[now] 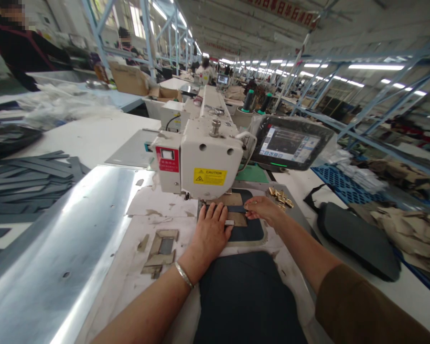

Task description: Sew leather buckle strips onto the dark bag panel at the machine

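Note:
My left hand (pixel 212 230) lies flat, fingers together, pressing on a dark blue fabric piece (pixel 249 231) in a template under the head of a white sewing machine (pixel 204 160). A silver bangle sits on that wrist. My right hand (pixel 263 209) rests just to the right, fingertips pinched on a narrow dark strap (pixel 236 209) laid across tan patches (pixel 236 219) by the needle. A larger dark fabric panel (pixel 247 301) lies in front of me, between my forearms.
Brass metal pieces (pixel 280 197) are heaped right of the machine, beside a touchscreen panel (pixel 290 143). A shiny metal plate (pixel 57 253) and stacked dark strips (pixel 28 177) lie to the left. A dark padded piece (pixel 358 239) is at right. A person (pixel 14 43) stands far left.

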A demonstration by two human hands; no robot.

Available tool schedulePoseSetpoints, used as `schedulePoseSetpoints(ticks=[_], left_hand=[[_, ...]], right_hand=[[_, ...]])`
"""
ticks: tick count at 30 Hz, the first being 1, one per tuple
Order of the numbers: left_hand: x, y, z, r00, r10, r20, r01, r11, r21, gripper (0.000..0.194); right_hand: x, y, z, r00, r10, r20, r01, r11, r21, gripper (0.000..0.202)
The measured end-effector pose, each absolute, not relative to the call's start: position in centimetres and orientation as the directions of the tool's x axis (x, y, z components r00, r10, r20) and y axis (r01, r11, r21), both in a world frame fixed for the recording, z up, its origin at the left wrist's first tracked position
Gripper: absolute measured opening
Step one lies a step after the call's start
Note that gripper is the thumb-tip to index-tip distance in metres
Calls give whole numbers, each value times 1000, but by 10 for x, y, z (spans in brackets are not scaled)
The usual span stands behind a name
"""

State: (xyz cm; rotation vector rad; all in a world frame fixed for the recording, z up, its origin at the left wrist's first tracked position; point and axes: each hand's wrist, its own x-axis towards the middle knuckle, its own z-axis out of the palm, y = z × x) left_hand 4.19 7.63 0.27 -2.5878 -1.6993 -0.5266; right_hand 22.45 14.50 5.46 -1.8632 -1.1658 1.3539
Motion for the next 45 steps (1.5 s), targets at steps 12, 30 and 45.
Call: schedulePoseSetpoints(ticks=[12, 30, 45], left_hand=[[42, 76, -1, 361, 889, 283, 890, -419, 180, 53], [77, 86, 4, 564, 783, 262, 779, -610, 148, 56], [3, 63, 8, 360, 889, 283, 889, -419, 185, 51]], right_hand=[[228, 153, 41, 144, 884, -444, 448, -459, -768, 12], [226, 155, 29, 120, 945, -304, 713, -295, -637, 16], [234, 151, 27, 85, 913, -399, 625, -360, -692, 15]])
